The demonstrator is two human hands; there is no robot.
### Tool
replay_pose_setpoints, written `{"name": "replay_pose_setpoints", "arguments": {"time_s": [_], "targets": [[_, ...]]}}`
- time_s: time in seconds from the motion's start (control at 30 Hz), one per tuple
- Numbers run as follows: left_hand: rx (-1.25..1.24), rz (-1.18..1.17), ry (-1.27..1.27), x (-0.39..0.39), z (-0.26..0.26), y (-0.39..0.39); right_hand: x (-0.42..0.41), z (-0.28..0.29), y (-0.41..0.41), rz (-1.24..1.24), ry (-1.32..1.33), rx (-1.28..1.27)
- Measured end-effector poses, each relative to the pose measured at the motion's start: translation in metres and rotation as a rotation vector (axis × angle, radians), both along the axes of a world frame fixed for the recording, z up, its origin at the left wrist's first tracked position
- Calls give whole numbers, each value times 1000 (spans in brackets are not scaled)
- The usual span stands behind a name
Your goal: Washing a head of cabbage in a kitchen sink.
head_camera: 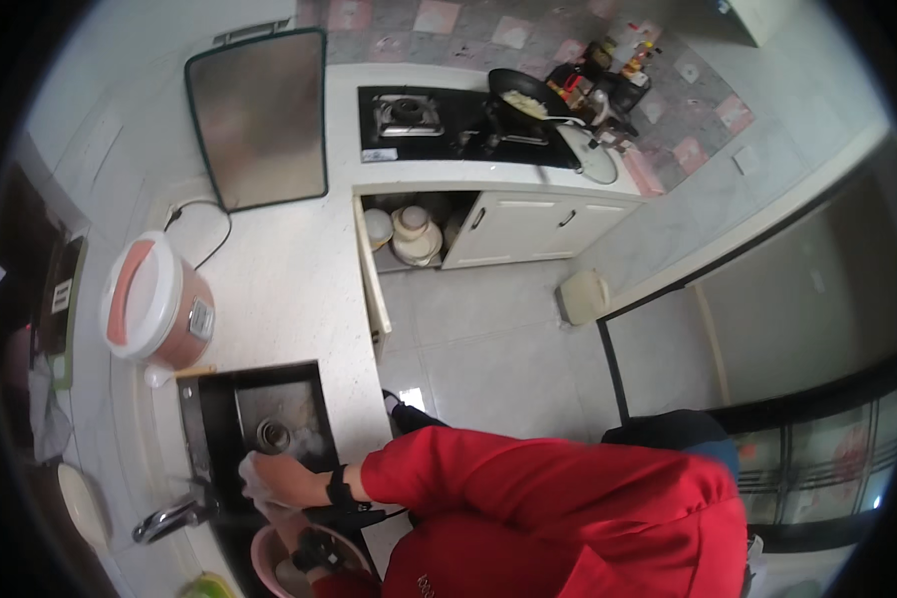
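Note:
Both of my hands are together over the black sink (220, 418). A thin, wet-looking whitish cloth (251, 478) is bunched between them. My right hand (291, 478), with a black band at its wrist, grips the cloth from above. Just below it, my left hand (290, 525) is against the lower part of the cloth, its fingers mostly hidden. Under my left wrist, which wears a black strapped device, stands a pink basin (263, 557) partly covered by my arm. The sink drain (273, 435) lies beyond my right hand, with whitish foam or water beside it.
The chrome faucet (168, 519) reaches toward the sink. A pink-and-white rice cooker (187, 306) and a spoon (158, 376) sit beside the sink. A frying pan with food (523, 93) rests on the gas stove (448, 142). One cabinet door (374, 299) stands open.

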State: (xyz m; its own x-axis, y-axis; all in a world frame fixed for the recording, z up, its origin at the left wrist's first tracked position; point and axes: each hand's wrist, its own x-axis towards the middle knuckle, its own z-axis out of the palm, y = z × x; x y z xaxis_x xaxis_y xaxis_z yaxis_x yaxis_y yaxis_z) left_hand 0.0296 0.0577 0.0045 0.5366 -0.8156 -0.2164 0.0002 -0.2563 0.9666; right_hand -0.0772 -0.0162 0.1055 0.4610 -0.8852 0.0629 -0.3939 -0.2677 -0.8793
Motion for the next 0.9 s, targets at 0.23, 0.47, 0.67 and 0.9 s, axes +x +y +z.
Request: {"name": "replay_pose_setpoints", "arguments": {"time_s": [0.23, 0.47, 0.67, 0.9], "targets": [[-41, -25, 112, -48, 12, -29, -8, -30, -45, -123, 289, 45], [-219, -153, -563, -49, 31, -45, -11, -42, -19, -126, 196, -119], [-499, 134, 465, -26, 15, -41, -28, -24, -73, 24, 181, 408], [-618, -89, -142, -5, 58, -19, -60, -22, -82, 256, -246, 777]]}}
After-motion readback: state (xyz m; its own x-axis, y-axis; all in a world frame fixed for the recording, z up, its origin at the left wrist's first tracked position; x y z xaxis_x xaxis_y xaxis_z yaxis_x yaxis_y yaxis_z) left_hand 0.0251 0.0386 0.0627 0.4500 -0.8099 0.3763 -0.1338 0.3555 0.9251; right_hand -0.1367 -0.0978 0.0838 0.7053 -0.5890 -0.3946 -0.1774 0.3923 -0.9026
